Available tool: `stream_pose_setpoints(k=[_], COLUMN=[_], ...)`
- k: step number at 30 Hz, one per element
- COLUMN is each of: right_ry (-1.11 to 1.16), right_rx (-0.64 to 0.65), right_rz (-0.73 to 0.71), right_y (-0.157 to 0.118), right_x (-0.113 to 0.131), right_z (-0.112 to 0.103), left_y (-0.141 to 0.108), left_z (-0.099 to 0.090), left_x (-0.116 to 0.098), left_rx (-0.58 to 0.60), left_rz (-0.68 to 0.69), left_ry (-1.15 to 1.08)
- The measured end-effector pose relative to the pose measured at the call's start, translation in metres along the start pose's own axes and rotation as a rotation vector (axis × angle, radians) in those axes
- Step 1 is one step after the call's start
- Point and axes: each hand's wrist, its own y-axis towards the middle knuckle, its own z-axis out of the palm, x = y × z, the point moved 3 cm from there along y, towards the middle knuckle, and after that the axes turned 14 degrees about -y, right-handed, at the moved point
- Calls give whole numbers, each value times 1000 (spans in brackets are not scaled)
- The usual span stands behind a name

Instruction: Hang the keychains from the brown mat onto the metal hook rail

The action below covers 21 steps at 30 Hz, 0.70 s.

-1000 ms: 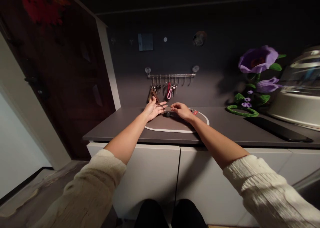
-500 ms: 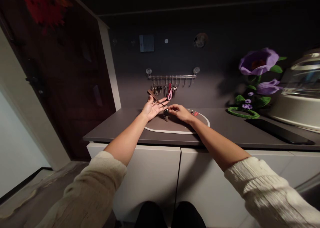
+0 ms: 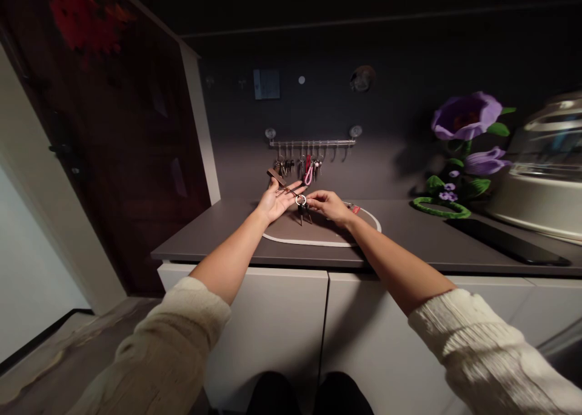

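Note:
My left hand point(image 3: 274, 204) is palm up over the mat, its fingers stretched out. A brown key fob point(image 3: 276, 176) lies between its thumb and fingers, and the fob's strap runs across the fingers to a metal key ring point(image 3: 301, 200). Pinching at the right side of that ring is my right hand point(image 3: 331, 207), its fingertips closed. Keys point(image 3: 301, 215) dangle from the ring between both hands. Behind them, several bunches of keys point(image 3: 284, 166) and a pink strap point(image 3: 308, 175) hang from a clear hook rail point(image 3: 313, 143) on the wall.
An oval brown mat point(image 3: 291, 233) with a white rim lies on the grey counter point(image 3: 204, 230), a small red object point(image 3: 355, 209) at its back right. Farther right are a purple flower decoration point(image 3: 468, 121), a black flat device point(image 3: 509, 242) and a large cream-coloured appliance point(image 3: 536, 202).
The ring has turned, now showing its round face, and the keys hang lower and slightly spread. Both hands stay almost in place; the view has tilted slightly.

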Motion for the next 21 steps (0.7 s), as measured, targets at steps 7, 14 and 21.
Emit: stream_pose_setpoints(k=[7, 14, 21], right_ry=[239, 378, 424], right_rx=[-22, -55, -131], right_rz=[34, 64, 55], right_y=[3, 2, 4], right_x=[-3, -1, 1], right_z=[-1, -3, -9], left_y=[7, 8, 10], left_z=[-9, -14, -22], left_x=[5, 10, 16], left_rx=[21, -85, -137], left_rz=[-31, -45, -119], left_ry=[-32, 13, 76])
